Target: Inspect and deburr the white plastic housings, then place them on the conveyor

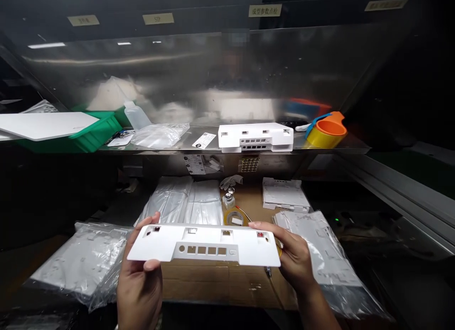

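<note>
Between both hands is a white plastic router housing (156,244), its edge with a round hole and a row of square port openings facing me. My left hand (140,278) grips its left end, thumb on the near face and fingers behind. At the right end my right hand (296,256) is closed round the housing, index finger along the top edge; its other fingers are partly hidden. The housing is held above a brown cardboard sheet (227,285). Just behind it lie a roll of yellow tape (227,218) and a small dispenser bottle (228,200).
Bagged white panels lie at left (81,261) and right (320,244). Clear plastic bags (202,202) and another white housing (284,195) lie farther back. The metal shelf (199,151) carries stacked white housings (254,135), a green bin (88,135), and yellow and orange tape rolls (325,133).
</note>
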Demonstrator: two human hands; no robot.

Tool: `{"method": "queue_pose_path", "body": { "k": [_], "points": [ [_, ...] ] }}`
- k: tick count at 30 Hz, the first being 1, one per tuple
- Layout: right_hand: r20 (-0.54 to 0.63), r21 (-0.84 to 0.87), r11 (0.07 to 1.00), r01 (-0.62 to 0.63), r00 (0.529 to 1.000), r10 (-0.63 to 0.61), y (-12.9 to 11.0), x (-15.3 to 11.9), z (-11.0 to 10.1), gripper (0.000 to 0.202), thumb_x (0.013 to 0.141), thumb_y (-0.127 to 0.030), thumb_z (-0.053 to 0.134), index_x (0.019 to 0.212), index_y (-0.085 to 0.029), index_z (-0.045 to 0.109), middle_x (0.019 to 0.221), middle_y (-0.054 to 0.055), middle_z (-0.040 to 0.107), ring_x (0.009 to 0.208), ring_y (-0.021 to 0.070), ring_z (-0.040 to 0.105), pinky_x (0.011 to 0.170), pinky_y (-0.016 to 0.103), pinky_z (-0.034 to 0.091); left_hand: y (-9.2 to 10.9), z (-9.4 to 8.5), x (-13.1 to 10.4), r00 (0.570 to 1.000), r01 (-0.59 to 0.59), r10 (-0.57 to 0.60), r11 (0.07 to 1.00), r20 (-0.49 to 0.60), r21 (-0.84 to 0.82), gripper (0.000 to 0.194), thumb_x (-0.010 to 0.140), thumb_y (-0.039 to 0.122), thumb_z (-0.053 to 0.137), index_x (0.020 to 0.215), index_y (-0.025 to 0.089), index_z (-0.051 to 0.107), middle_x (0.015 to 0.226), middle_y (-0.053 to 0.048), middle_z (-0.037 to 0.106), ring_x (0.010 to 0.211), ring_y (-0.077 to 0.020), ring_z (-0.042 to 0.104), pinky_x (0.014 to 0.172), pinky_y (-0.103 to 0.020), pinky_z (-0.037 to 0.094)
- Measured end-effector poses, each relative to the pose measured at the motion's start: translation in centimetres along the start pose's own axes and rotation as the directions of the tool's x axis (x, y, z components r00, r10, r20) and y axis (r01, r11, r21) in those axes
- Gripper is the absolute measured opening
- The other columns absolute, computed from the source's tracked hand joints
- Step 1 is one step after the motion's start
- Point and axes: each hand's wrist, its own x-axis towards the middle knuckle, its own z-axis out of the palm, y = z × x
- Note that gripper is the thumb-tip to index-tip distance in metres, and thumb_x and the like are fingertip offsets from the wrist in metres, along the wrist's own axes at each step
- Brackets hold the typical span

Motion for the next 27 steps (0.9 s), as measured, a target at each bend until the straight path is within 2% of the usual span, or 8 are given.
{"method": "queue_pose_path", "body": {
  "k": [5,8,13,21,23,25,26,27],
  "points": [
    [0.014,0.012,0.999,-0.034,0.999,0.033,0.5,-0.7,-0.4,0.034,0.099,-0.019,0.062,0.128,-0.034,0.07,0.122,0.001,0.078,0.11,0.02,0.075,0.092,0.026,0.061,-0.3,-0.1,-0.3,0.998,-0.036,0.035,0.999,0.051,0.014,0.073,0.076,0.068,0.075,0.136,0.028,0.061,0.152,-0.009,0.056,0.146,-0.0344,0.044,0.123,-0.042,0.034],
    [0.0,0.019,0.999,-0.038,0.999,0.038,0.7,-1.1,-0.7,0.033,0.099,-0.019,0.061,0.127,-0.034,0.071,0.122,0.001,0.078,0.111,0.0208,0.075,0.094,0.028,0.061,-0.3,-0.2,-0.5,0.995,-0.047,0.044,0.998,0.086,0.032,0.078,0.073,0.071,0.075,0.136,0.028,0.061,0.153,-0.009,0.055,0.145,-0.0329,0.045,0.116,-0.035,0.041],
    [-0.019,0.047,0.999,-0.002,1.0,0.003,0.9,-1.5,-1.0,0.034,0.099,-0.019,0.06,0.129,-0.033,0.07,0.126,0.003,0.076,0.116,0.0229,0.073,0.101,0.033,0.06,-0.4,-0.5,-0.5,0.983,-0.122,0.114,0.991,0.146,0.049,0.078,0.072,0.069,0.077,0.136,0.028,0.061,0.153,-0.008,0.057,0.146,-0.0278,0.045,0.113,-0.025,0.041],
    [-0.01,0.075,0.996,0.043,0.999,-0.042,1.7,-2.2,-1.5,0.034,0.101,-0.019,0.058,0.13,-0.03,0.069,0.13,0.006,0.074,0.121,0.0262,0.07,0.104,0.039,0.058,0.2,-0.2,-1.4,0.983,-0.111,0.108,0.994,0.15,0.013,0.082,0.062,0.068,0.084,0.13,0.028,0.064,0.154,-0.008,0.056,0.15,-0.0319,0.04,0.118,-0.033,0.039],
    [-0.004,0.073,0.996,0.051,0.999,-0.051,2.1,-2.3,-1.8,0.033,0.101,-0.021,0.057,0.131,-0.029,0.068,0.13,0.007,0.074,0.122,0.0276,0.069,0.104,0.042,0.058,0.2,0.0,-1.4,0.988,-0.051,0.062,0.995,0.142,-0.082,0.085,0.056,0.069,0.087,0.128,0.029,0.066,0.156,-0.008,0.054,0.152,-0.0339,0.036,0.118,-0.037,0.041],
    [0.012,0.058,0.996,0.062,0.998,-0.063,2.3,-2.3,-1.9,0.032,0.101,-0.022,0.056,0.13,-0.029,0.068,0.13,0.008,0.074,0.124,0.0292,0.068,0.104,0.045,0.058,-0.1,-0.1,-0.9,0.988,0.128,-0.1,0.953,0.114,-0.273,0.085,0.062,0.076,0.08,0.133,0.032,0.064,0.158,-0.008,0.051,0.153,-0.0334,0.034,0.115,-0.039,0.046],
    [0.024,0.052,0.996,0.075,0.997,-0.076,2.4,-2.3,-1.9,0.032,0.102,-0.022,0.055,0.13,-0.029,0.069,0.13,0.008,0.074,0.124,0.0297,0.068,0.104,0.046,0.058,-0.4,-0.4,-0.6,0.961,0.276,-0.247,0.887,0.124,-0.37,0.083,0.069,0.079,0.073,0.136,0.031,0.062,0.157,-0.009,0.053,0.151,-0.0335,0.037,0.112,-0.042,0.049],
    [0.046,0.05,0.994,0.093,0.994,-0.096,2.4,-2.3,-1.8,0.032,0.102,-0.023,0.055,0.13,-0.029,0.069,0.129,0.009,0.074,0.124,0.0299,0.068,0.104,0.048,0.058,-0.6,-0.7,-0.2,0.897,0.438,-0.413,0.785,0.156,-0.439,0.08,0.076,0.079,0.066,0.139,0.029,0.06,0.153,-0.012,0.057,0.148,-0.0344,0.043,0.107,-0.045,0.053]
  ]
}}
